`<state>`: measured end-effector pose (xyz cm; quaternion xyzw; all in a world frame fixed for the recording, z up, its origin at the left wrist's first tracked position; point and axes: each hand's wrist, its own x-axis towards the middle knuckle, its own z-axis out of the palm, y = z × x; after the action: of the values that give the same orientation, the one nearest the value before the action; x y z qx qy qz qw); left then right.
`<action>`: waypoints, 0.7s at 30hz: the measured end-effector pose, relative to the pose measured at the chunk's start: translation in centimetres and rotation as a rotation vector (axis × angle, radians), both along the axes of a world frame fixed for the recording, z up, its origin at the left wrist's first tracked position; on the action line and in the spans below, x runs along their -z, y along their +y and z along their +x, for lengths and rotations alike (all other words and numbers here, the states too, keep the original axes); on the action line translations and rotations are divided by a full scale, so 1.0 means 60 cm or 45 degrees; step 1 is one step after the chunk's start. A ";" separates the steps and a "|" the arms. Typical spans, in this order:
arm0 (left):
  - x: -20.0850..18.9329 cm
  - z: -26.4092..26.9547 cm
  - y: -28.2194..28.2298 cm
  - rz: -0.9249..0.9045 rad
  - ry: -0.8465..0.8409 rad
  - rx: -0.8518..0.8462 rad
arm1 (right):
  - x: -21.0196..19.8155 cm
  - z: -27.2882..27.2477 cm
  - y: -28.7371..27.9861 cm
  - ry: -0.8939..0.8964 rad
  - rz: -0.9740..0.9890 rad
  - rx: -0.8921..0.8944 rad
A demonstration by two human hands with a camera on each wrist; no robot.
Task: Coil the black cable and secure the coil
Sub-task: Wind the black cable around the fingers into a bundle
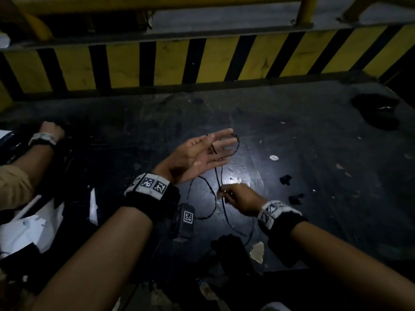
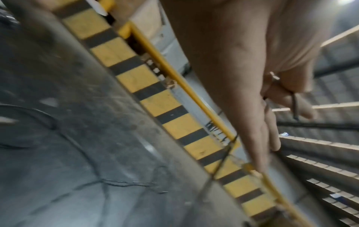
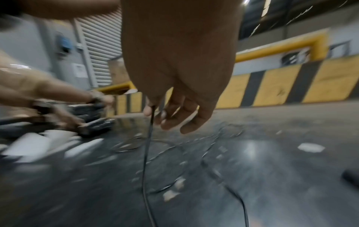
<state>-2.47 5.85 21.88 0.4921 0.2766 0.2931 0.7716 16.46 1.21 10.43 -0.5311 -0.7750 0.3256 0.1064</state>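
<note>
Bounded at the far edge by a yellow-and-black striped metal barrier (image 1: 202, 61), with open dark scuffed floor (image 1: 314, 142) stretching to the right. Left hand (image 1: 197, 153) palm up with fingers stretched nearly flat, pinning one end of the thin black cable (image 1: 214, 196) against the fingers with the thumb, a strand looping round the fingertips. Right hand (image 1: 238, 197) lower and nearer, fingers curled down, pinching a cable strand between thumb and forefinger; seen hanging straight down from the pinch in the right wrist view (image 3: 148, 138). Remaining cable lying in loose loops on the floor between and below both hands. Crowded on the left by another person's arm (image 1: 33, 153) and white crumpled paper (image 1: 29, 230). To the far right, well apart, a dark cloth-like heap (image 1: 377, 111); nearer, small black scraps (image 1: 286, 179) and pale flecks.
</note>
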 end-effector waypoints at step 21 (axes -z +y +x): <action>0.095 -0.017 -0.002 -0.266 0.348 0.228 | -0.303 -0.006 0.056 -0.566 0.502 -0.118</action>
<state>-3.51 5.71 16.20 0.4671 0.3630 0.1235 0.7967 16.12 4.56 28.61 -0.5226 -0.8509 0.0492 0.0202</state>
